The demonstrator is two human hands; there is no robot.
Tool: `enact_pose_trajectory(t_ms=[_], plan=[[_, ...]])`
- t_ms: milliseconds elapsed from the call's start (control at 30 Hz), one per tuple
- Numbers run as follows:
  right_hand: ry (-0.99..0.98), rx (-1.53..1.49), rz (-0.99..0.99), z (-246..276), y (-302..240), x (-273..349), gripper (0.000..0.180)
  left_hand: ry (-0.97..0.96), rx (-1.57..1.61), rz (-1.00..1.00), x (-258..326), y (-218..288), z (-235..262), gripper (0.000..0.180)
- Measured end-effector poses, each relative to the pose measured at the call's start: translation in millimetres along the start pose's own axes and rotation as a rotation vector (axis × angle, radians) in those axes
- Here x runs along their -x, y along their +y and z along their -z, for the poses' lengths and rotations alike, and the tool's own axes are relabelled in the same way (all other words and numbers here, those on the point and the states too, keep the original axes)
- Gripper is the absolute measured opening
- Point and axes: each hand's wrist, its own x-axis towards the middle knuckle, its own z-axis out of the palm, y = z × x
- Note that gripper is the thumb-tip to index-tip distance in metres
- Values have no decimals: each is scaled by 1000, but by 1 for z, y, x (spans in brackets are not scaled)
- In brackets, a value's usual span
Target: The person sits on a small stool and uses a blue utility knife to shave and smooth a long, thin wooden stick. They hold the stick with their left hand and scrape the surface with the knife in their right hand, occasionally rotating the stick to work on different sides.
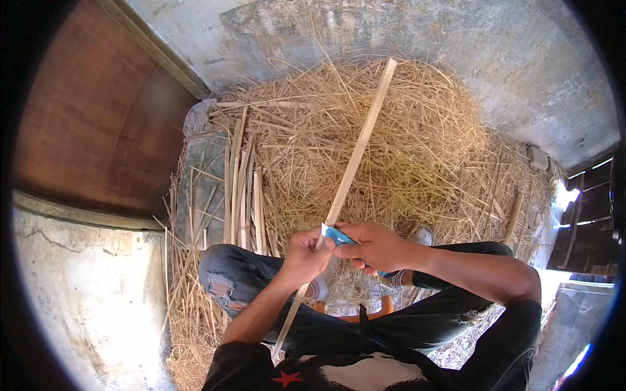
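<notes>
A big round heap of dry yellow straw (391, 143) is filling the middle of the floor. A grey concrete wall (404, 39) is curving close around its far side, and a brown wooden door (98, 124) is standing on the far left. A cracked pale concrete slab (85, 306) is sitting on the near left. So the straw is closed in on the far and left sides. On the right, a dark opening with bright light (587, 221) is showing past the straw's edge.

The person is sitting at the near side of the heap, and their knees in dark torn jeans (248, 280) are spreading wide to the left and right. A bundle of flat pale bamboo strips (242, 189) is lying on the straw, just to the far left of the left knee.

A long thin pale bamboo strip (355, 159) is running from near the person's lap up to the far right, tilting over the straw. Its far end is reaching almost to the wall, and its near end is poking down between the knees.

The left hand (305, 254) is curling its fingers tightly around the strip. The right hand (375, 246) is gripping a small blue-handled knife (338, 236), fingers pressed together, and the blade is touching the strip just beside the left hand.
</notes>
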Motion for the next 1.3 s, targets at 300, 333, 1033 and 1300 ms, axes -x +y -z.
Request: enact_pose_trajectory(t_ms=[300, 333, 1033, 1300], plan=[[-194, -87, -75, 20, 14, -2, 19, -19, -33, -85, 0, 9, -17, 52], [-161, -66, -67, 16, 4, 2, 19, -16, -26, -62, 1, 9, -14, 50], [746, -90, 356, 103, -36, 38, 35, 91, -295, 39, 8, 17, -18, 40], [808, 543, 241, 34, -15, 5, 89, 16, -150, 22, 5, 16, -21, 46]])
